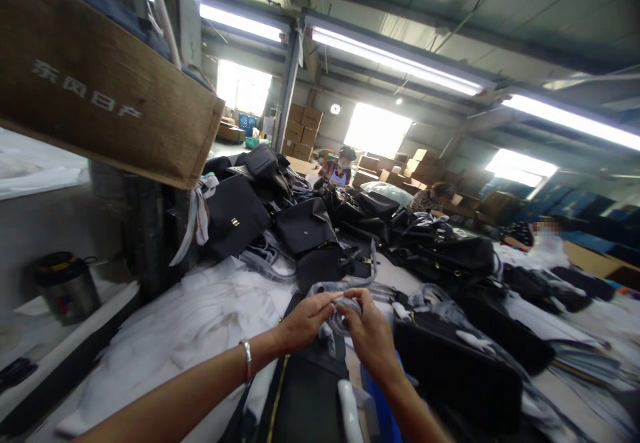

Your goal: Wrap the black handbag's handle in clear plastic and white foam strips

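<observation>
My left hand [306,321] and my right hand [367,333] meet over the worktable, both pinched on a crumpled piece of clear plastic wrap [341,309]. A silver bracelet [246,361] sits on my left wrist. Just below my hands lies a black handbag [307,389] with a gold zip line. A pile of black handbags [300,229] lies just beyond my hands on the table.
White sheets [200,323] cover the table's left part. A cardboard box [100,89] juts in at upper left above a metal pot [67,286]. More black bags [450,256] spread to the right. Two seated people [340,166] work at the far end among stacked cartons [303,129].
</observation>
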